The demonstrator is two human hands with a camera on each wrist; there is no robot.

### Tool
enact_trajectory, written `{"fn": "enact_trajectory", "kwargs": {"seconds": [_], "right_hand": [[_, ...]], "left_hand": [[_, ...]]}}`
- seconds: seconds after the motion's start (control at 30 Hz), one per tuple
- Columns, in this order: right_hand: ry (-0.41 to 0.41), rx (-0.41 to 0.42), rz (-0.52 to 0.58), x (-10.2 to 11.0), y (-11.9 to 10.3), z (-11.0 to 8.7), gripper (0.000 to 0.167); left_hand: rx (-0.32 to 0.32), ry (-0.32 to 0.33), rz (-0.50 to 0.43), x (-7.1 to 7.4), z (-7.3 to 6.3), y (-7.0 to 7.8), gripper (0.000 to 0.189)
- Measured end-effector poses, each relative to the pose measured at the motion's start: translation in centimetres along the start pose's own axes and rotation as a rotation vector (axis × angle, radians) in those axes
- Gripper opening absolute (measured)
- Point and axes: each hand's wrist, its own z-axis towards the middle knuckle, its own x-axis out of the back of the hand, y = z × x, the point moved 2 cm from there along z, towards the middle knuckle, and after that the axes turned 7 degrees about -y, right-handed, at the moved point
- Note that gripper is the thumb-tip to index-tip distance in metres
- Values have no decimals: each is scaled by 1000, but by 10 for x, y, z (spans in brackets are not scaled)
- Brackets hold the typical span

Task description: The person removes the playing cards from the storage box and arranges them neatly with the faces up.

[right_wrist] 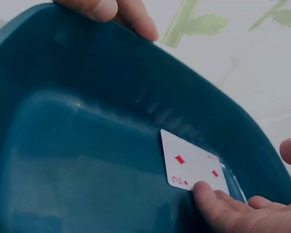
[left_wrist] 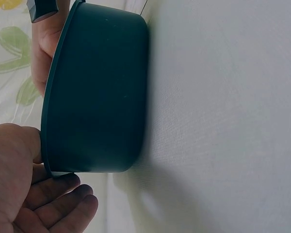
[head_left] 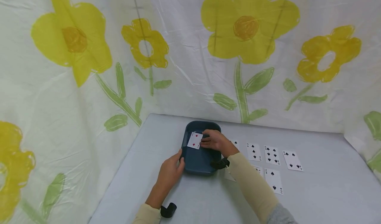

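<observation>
A dark teal plastic tub [head_left: 200, 164] stands on the table. Its left rim is pinched by my left hand [head_left: 170, 171], thumb over the edge and fingers along the outer wall, as the left wrist view shows. Inside the tub, toward its far end, lies a face-up two of diamonds [head_left: 194, 140], seen closer as a card [right_wrist: 191, 162] in the right wrist view. My right hand [head_left: 215, 140] reaches over the right rim with fingers extended. One fingertip [right_wrist: 202, 189] touches the card's near edge, while the thumb stays apart from it.
Right of the tub, face-up spade cards lie in two rows, among them a six [head_left: 272, 155], a four [head_left: 293, 160] and a two [head_left: 273, 181]. My right forearm covers some of them. A flower-printed curtain [head_left: 190, 95] hangs behind and left of the table.
</observation>
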Motion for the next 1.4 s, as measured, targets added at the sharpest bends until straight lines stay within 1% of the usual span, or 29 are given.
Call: {"fn": "enact_trajectory", "kwargs": {"seconds": [0.07, 0.17, 0.3, 0.53, 0.67, 0.77, 0.9, 1.0, 1.07, 1.2, 1.27, 1.4], "right_hand": [[2, 2, 56, 0, 1, 1, 68], [6, 6, 107, -1, 3, 2, 66], [9, 8, 127, -2, 4, 4, 67], [25, -2, 161, -2, 7, 4, 71], [10, 2, 173, -4, 8, 5, 70], [7, -1, 170, -4, 9, 7, 68], [15, -13, 155, -6, 11, 10, 66], [29, -23, 132, -7, 12, 11, 67], [17, -22, 115, -5, 13, 13, 69], [12, -26, 89, -7, 14, 11, 70], [24, -29, 79, -10, 14, 8, 66], [19, -30, 76, -12, 15, 5, 62]], "left_hand": [[8, -11, 1, 0, 0, 1, 44], [11, -18, -4, 0, 1, 2, 44], [10, -13, -5, 2, 1, 2, 44], [20, -27, -2, 0, 1, 0, 44], [10, -18, -5, 1, 0, 0, 43], [0, -15, -2, 2, 0, 0, 43], [4, -18, 0, 2, 0, 0, 43], [6, -20, -1, 2, 0, 0, 43], [7, -19, -1, 2, 0, 0, 43], [3, -15, -6, 2, 1, -1, 43], [-3, -14, -10, 2, 1, -1, 43], [-6, -17, -15, 2, 1, -2, 43]]}}
